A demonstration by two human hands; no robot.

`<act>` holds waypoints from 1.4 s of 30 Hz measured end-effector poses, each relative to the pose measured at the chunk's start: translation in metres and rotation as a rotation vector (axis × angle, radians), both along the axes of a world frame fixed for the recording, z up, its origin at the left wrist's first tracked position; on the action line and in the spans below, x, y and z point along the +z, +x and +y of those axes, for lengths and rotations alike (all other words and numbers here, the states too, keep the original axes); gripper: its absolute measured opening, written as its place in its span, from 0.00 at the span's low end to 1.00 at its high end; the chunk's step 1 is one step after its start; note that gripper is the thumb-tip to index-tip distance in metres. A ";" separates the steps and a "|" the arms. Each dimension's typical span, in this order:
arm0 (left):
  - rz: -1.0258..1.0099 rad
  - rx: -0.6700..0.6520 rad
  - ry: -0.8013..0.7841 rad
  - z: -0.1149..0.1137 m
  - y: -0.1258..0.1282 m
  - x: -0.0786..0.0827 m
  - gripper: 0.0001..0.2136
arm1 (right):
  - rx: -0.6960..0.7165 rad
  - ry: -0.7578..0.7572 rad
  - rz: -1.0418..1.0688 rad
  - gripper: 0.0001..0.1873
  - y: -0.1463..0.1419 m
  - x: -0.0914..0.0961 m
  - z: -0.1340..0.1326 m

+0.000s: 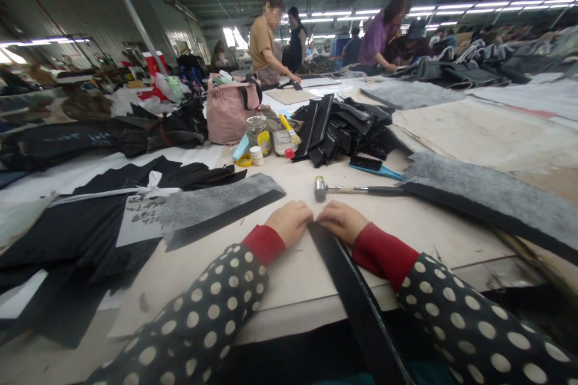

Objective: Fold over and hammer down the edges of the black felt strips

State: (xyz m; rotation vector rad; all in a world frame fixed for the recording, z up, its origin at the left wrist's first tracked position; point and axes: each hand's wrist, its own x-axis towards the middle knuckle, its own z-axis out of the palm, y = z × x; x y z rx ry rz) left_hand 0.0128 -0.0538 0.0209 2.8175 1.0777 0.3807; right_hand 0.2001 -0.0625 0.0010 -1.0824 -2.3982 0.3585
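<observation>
A long black strip (350,280) with a pale line along one edge runs from the worktable (271,271) down over its near edge toward me. At the strip's far end, my left hand (291,222) pinches the left corner with closed fingers. My right hand (342,221) is closed on the same end from the right, its fingertips close to the left ones. Just beyond the hands lies a hammer (336,189) with a metal head and a dark handle. Grey-backed black pieces lie to the left (221,207) and to the right (487,204).
Behind the hammer are a blue brush (374,167), a pile of black strips (338,126), a glass jar (259,132), a yellow-handled paintbrush (289,127) and a pink bag (232,108). Stacked black pieces (67,240) cover the left side. Several people work farther back.
</observation>
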 end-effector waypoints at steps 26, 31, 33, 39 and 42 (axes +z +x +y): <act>-0.034 0.124 -0.088 -0.023 0.023 -0.004 0.14 | -0.193 -0.303 0.116 0.13 0.018 0.008 -0.002; -0.013 0.107 -0.073 -0.022 0.020 -0.001 0.10 | -0.176 -0.432 0.233 0.15 0.026 0.011 -0.004; -0.019 0.097 -0.073 -0.022 0.020 -0.001 0.09 | -0.163 -0.413 0.216 0.15 0.024 0.011 -0.005; -0.040 0.074 -0.068 -0.023 0.020 -0.001 0.09 | -0.143 -0.371 0.133 0.11 0.020 0.011 -0.005; -0.041 0.053 -0.062 -0.022 0.019 -0.002 0.10 | -0.126 -0.312 0.086 0.11 0.021 0.010 -0.004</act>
